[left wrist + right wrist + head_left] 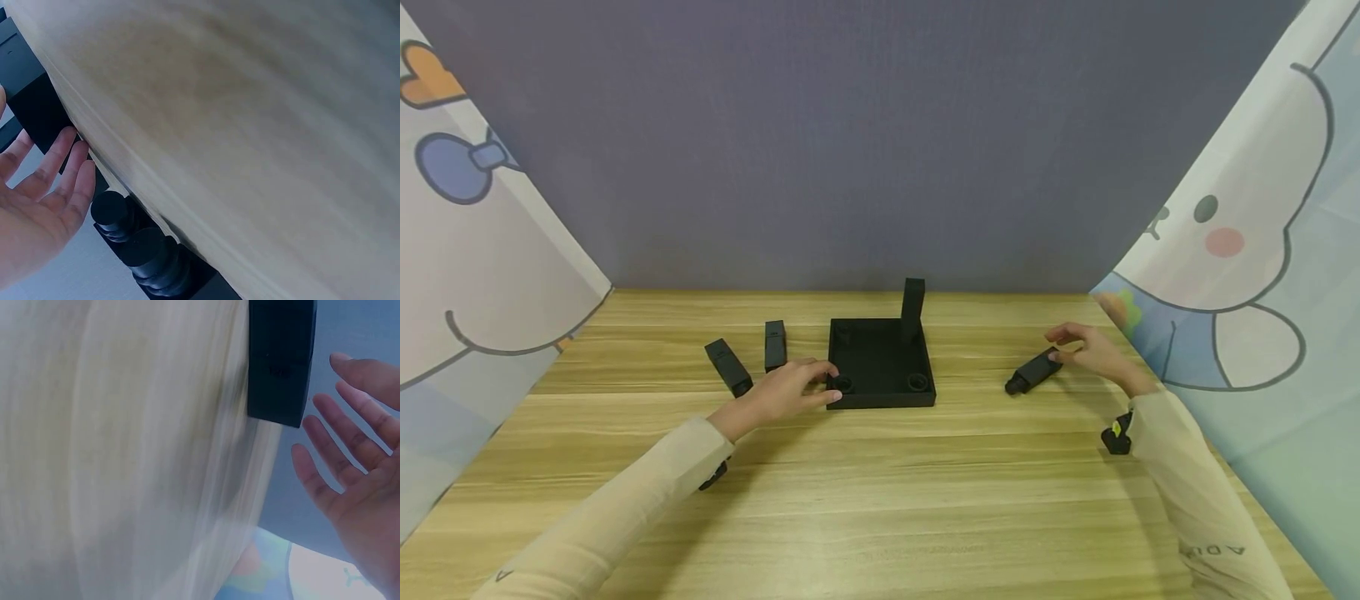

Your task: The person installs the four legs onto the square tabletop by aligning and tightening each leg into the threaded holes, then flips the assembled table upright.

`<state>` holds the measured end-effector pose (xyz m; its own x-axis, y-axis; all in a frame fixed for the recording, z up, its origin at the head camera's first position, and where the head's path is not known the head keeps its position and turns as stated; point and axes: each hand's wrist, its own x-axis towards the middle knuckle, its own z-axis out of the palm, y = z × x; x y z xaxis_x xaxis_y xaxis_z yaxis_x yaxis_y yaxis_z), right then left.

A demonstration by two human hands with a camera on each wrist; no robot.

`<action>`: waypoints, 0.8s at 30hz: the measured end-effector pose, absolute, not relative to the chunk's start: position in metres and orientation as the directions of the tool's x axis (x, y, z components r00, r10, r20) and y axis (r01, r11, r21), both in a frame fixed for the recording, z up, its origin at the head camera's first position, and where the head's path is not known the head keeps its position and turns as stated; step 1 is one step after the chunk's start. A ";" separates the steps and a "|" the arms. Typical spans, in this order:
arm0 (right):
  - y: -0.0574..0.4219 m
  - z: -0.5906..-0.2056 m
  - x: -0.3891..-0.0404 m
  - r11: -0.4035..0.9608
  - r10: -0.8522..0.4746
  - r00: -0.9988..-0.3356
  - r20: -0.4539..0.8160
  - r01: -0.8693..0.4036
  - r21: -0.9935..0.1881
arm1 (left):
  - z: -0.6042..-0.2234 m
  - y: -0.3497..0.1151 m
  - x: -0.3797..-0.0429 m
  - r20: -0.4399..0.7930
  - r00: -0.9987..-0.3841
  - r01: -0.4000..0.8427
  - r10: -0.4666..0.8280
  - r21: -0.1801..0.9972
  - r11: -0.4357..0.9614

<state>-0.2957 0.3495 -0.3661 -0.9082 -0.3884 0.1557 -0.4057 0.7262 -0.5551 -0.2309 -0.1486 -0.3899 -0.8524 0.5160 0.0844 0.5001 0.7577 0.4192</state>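
Currently catalogued: one square black tray (881, 401), lying flat on the wood-grain table (880, 500), with a single black post (913, 307) upright at its far right corner. Round sockets, three: near left (844, 384), near right (917, 382), far left (846, 332), none filled. Loose black blocks, three, each with a stepped round knob at one end: outer left block (726, 363), lying slanted; inner left block (775, 343), beside it, nearer the tray, its near end behind the hand in the head view; right block (1036, 369), well apart from the tray, its knob (1017, 387) pointing inward and toward the person. Left hand (786, 390): at the tray's near left corner, fingers spread and fairly straight, thumb along the front side, no clasp; whether the fingertips press the wall cannot be told. Right hand (1093, 348): at the outer end of the right block, fingers extended, thumb apart, nothing grasped; the right wrist view shows a gap, though light contact cannot be ruled out. Step in hand, by judgement: one post standing, the next piece being reached for while the left hand attends the tray. Next move, by judgement: calls for closing the right fingers round the block, then turning it knob-down over a vacant socket, with the tray kept steady.
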 end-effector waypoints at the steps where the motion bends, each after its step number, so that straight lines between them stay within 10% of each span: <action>1: 0.350 -0.366 -0.295 0.729 -0.389 -0.909 0.148 -0.402 -0.554 | -0.390 -0.149 -0.231 0.085 -0.853 0.499 0.515 0.419 0.759; 24: 0.363 -0.373 -0.293 0.710 -0.456 -0.890 0.014 -0.373 -0.598 | -0.391 -0.149 -0.230 0.079 -0.855 0.497 0.512 0.406 0.767</action>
